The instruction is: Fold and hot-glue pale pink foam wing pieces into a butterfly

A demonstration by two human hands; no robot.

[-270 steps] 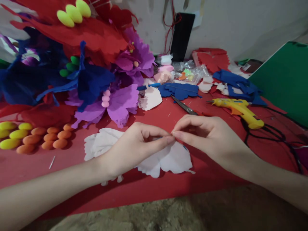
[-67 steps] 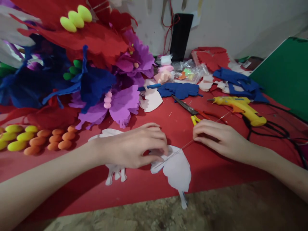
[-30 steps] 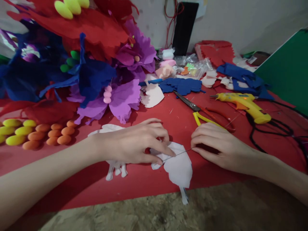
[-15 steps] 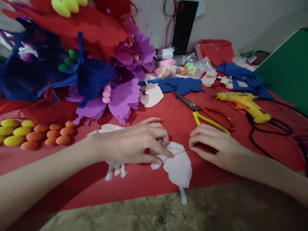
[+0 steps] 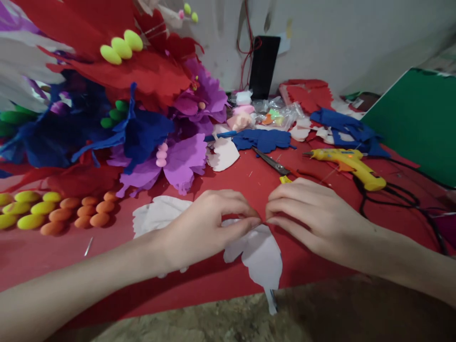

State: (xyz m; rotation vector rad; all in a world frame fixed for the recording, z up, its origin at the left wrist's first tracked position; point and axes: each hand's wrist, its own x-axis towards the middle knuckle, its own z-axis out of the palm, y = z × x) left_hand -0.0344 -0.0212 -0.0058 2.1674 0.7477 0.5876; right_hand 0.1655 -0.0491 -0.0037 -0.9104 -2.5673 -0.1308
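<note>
My left hand pinches thumb and forefinger together over the upper edge of a white wing-shaped cutout, seemingly on a thin wire. Almost touching it, my right hand has its fingertips closed as well; a fine stretch of the thin wire shows beyond its knuckles. Between the fingertips the wire is too small to make out. The cutout lies on the red table cover, its narrow tail hanging over the front edge. Another white cutout is partly covered by my left forearm.
Fabric butterflies crowd the left, with orange and yellow oval pieces before them. Scissors lie behind my right hand, partly hidden. A yellow glue gun with a black cord, blue cutouts and a green board are farther back.
My hands have come together; the left fingers rose from the cutout into a pinch, while the right moved left. The view has tilted up slightly.
</note>
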